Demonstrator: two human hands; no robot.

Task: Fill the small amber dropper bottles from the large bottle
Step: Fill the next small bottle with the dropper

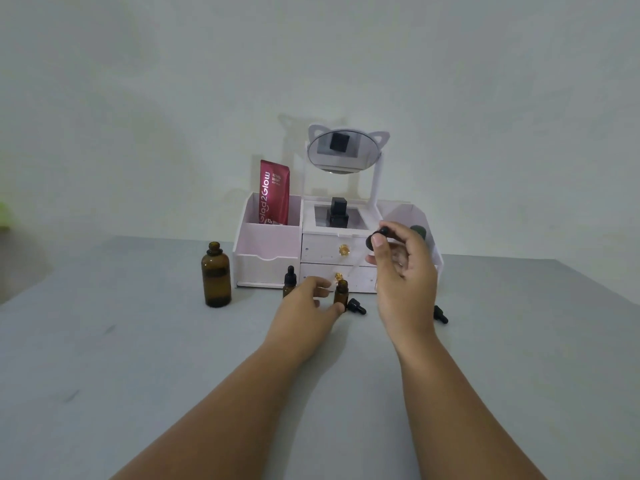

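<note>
Two bare forearms (460,403) reach from the near edge over the grey tabletop (104,358). At the far side stands a white organizer (266,261) with two drawers and an oval mirror (343,152) topped by cat ears. A red pouch (274,192) in its left compartment reads "Glad2Glow", with "10x" at the bottom; the smaller lines are too fine to read. A black bottle (338,212) sits in the middle tray.

Left of the organizer stands the large amber bottle (215,274), upright, uncapped and well apart from both hands; no writing on it can be read.

The right grip (405,271) is raised in front of the organizer, with thumb and fingers curled round the black bulb of a dropper (375,237). Its glass tube slants down and left, ending just beside the mouth of the open small bottle (341,292).

The left grip (304,303) rests low on the tabletop and holds that open small bottle upright, thumb at its base and fingers behind it. Just left of these fingers stands a capped small bottle (289,282).

Two loose dropper caps lie on the tabletop: the nearer cap (356,306) just right of the held bottle, the farther cap (440,314) right of the right wrist.
</note>
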